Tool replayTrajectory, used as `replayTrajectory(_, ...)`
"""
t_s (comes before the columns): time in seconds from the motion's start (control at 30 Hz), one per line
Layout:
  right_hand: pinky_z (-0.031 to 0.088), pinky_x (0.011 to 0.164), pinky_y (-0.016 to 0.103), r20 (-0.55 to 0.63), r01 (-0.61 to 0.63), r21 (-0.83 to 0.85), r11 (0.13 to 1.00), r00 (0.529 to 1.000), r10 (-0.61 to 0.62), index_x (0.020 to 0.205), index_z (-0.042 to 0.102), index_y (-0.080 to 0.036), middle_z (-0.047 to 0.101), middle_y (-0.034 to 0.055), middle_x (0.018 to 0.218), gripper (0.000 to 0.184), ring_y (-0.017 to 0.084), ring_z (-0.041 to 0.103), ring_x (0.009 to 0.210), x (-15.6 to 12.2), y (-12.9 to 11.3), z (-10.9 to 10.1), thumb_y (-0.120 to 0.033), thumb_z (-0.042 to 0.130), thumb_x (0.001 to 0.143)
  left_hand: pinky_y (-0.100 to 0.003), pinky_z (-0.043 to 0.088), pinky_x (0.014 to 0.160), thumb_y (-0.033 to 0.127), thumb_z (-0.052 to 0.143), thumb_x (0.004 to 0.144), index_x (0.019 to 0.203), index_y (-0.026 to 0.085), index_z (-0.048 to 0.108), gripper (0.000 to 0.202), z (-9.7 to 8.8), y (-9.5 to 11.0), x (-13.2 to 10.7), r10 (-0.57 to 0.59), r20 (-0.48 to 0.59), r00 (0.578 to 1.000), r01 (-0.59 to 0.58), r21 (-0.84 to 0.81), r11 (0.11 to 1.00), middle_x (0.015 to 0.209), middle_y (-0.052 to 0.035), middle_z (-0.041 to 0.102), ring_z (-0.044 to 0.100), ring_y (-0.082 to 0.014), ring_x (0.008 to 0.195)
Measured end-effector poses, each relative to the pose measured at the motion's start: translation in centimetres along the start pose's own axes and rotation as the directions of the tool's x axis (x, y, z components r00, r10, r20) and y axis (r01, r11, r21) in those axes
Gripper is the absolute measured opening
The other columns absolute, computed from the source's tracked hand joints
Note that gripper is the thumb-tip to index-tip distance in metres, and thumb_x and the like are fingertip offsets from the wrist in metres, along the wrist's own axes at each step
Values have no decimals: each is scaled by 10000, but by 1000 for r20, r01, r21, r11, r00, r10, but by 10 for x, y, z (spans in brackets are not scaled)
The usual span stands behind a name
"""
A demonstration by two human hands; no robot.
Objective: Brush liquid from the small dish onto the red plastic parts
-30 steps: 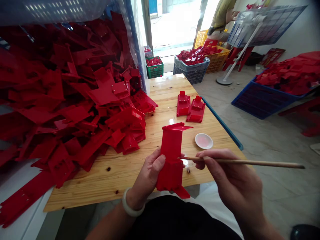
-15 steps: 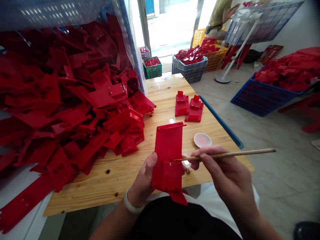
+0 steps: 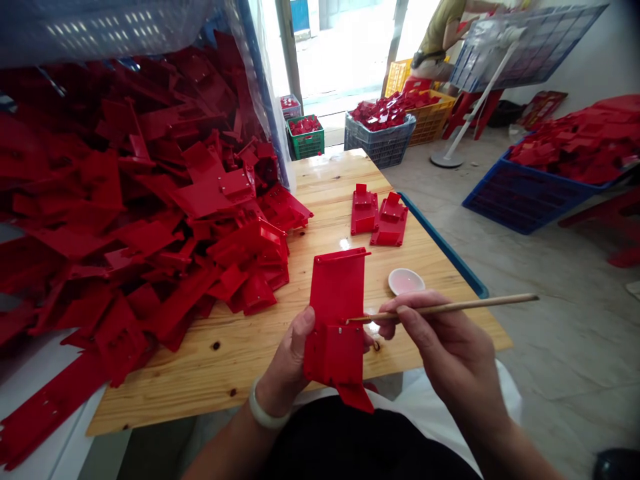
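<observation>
My left hand [image 3: 295,347] is wrapped round a red plastic panel [image 3: 337,290], holding it tilted up over the front of the table, thumb on its left edge. A raised section with a small pale metal spot covers the panel's lower part. In a pinch, my right hand [image 3: 440,340] holds a thin wooden-handled paintbrush [image 3: 465,305]. Its tip rests at or just above the panel's middle, by the raised section; exact contact is hard to tell. Beyond my right fingers sits a small white dish [image 3: 406,281] with a pinkish, shiny inside.
A large heap of red plastic parts [image 3: 200,220] fills the left side. Two similar red pieces [image 3: 389,220] lie further back on the wooden table [image 3: 260,353]. Filled crates, including a blue crate [image 3: 525,197], stand on the floor; a person [image 3: 440,40] works behind a white stand [image 3: 475,100].
The brush and my right hand have shifted slightly left, with the tip still near the panel's middle. My left hand keeps its hold. The person at the back has moved their arms.
</observation>
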State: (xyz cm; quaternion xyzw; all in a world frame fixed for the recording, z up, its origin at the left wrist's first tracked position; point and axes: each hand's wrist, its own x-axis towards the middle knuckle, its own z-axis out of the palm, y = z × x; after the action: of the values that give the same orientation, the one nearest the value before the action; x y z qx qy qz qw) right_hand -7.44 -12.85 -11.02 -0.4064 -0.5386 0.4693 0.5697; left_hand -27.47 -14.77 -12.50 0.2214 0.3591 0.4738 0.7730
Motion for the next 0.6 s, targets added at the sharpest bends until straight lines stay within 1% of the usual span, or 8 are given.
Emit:
replayTrajectory(0.13, 666, 746, 199, -7, -4, -26, 1000, 1000, 4, 1108, 801, -292, 808, -30, 857, 100, 113, 790, 744, 3, 2, 1, -299, 702, 1113, -284, 673, 798, 798, 767, 897, 1092, 162, 907, 680, -4, -2, 3, -9, 13, 1000, 10, -17, 1000, 991, -135, 885, 853, -265, 885)
replayTrajectory(0.27, 663, 732, 213, 4, 0, -32, 999, 1000, 0, 1090, 805, -277, 798, -19, 820, 112, 127, 784, 726, 5, 7, 2, -307, 700, 1110, -328, 678, 806, 829, 735, 900, 1099, 140, 891, 734, -9, -9, 5, -11, -2, 1000, 11, -14, 1000, 997, -162, 880, 852, -291, 889)
replayTrajectory(0.37, 662, 733, 215, -62, 12, -12, 1000, 998, -13, 1089, 813, -272, 803, -4, 815, 122, 136, 787, 730, 7, 14, -1, -322, 704, 1105, -362, 673, 817, 829, 749, 884, 1139, 101, 857, 779, -13, -12, 14, -41, -31, 999, 41, -5, 999, 990, -198, 869, 845, -312, 882)
replayTrajectory(0.4, 663, 740, 217, -101, 18, 12, 1000, 995, -17, 1096, 815, -273, 806, -1, 816, 123, 137, 786, 729, 9, 16, -4, -334, 708, 1102, -374, 670, 822, 811, 762, 882, 1148, 90, 843, 773, -15, -11, 21, -60, -63, 996, 60, 0, 998, 990, -205, 866, 841, -315, 875)
replayTrajectory(0.43, 665, 745, 219, -141, 27, 40, 999, 990, -21, 1101, 817, -273, 809, 4, 818, 129, 137, 782, 725, 11, 19, -7, -355, 718, 1095, -378, 666, 817, 774, 777, 889, 1141, 88, 831, 733, -17, -9, 32, -59, -118, 991, 61, 18, 998, 987, -202, 864, 836, -310, 859)
replayTrajectory(0.47, 667, 750, 225, -181, 28, 65, 997, 983, -16, 1100, 820, -272, 816, 12, 829, 143, 140, 780, 723, 13, 22, -11, -383, 732, 1084, -369, 659, 801, 719, 789, 900, 1110, 93, 820, 661, -19, -5, 45, -27, -182, 983, 37, 53, 998, 976, -190, 860, 827, -296, 838)
replayTrajectory(0.53, 666, 737, 227, -261, 19, 96, 995, 965, 7, 1064, 828, -256, 824, 31, 836, 194, 147, 774, 710, 16, 28, -19, -444, 785, 1041, -329, 637, 753, 562, 796, 927, 999, 121, 784, 447, -21, 5, 79, 87, -287, 954, -46, 148, 988, 935, -148, 847, 804, -256, 804)
replayTrajectory(0.6, 659, 706, 218, -333, -4, 109, 994, 942, 40, 1013, 831, -233, 819, 43, 809, 267, 152, 764, 685, 18, 35, -29, -497, 847, 980, -298, 618, 730, 404, 768, 953, 936, 145, 740, 261, -21, 16, 120, 199, -325, 925, -119, 249, 961, 869, -97, 817, 782, -219, 780)
